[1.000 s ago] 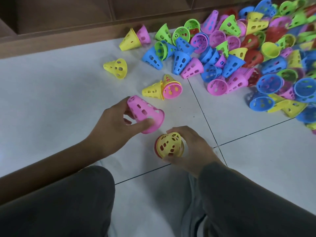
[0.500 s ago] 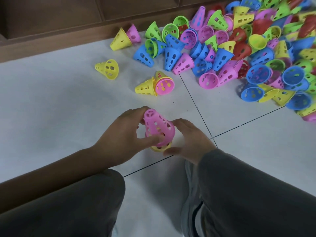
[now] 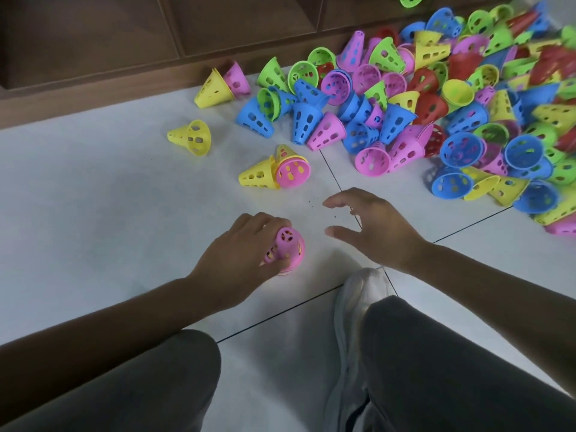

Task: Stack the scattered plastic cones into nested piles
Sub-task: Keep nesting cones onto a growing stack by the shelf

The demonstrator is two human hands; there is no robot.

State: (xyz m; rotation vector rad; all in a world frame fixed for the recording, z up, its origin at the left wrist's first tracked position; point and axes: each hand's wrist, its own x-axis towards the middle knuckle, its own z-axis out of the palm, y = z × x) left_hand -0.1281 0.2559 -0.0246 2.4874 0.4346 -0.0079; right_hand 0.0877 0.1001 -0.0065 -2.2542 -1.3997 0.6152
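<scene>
A small nested pile (image 3: 288,249) stands upright on the white floor, a pink perforated cone on top with yellow showing through its holes. My left hand (image 3: 240,254) grips this pile from the left, fingers and thumb curled round it. My right hand (image 3: 371,227) hovers just to the right of it, fingers spread and holding nothing. Ahead lies a yellow and pink nested pair (image 3: 276,173) on its side, and a lone yellow cone (image 3: 191,137) lies further left. A large heap of coloured cones (image 3: 436,104) fills the upper right.
A brown wooden cabinet base (image 3: 93,57) runs along the far edge of the floor. A yellow cone with a pink one (image 3: 221,87) lies against it. My knees in dark trousers and a white shoe (image 3: 358,294) occupy the near floor.
The pink cone went down over the yellow pile and the pile now stands on the floor. My right hand let go and moved right and forward, opening. My left hand stays on the pile.
</scene>
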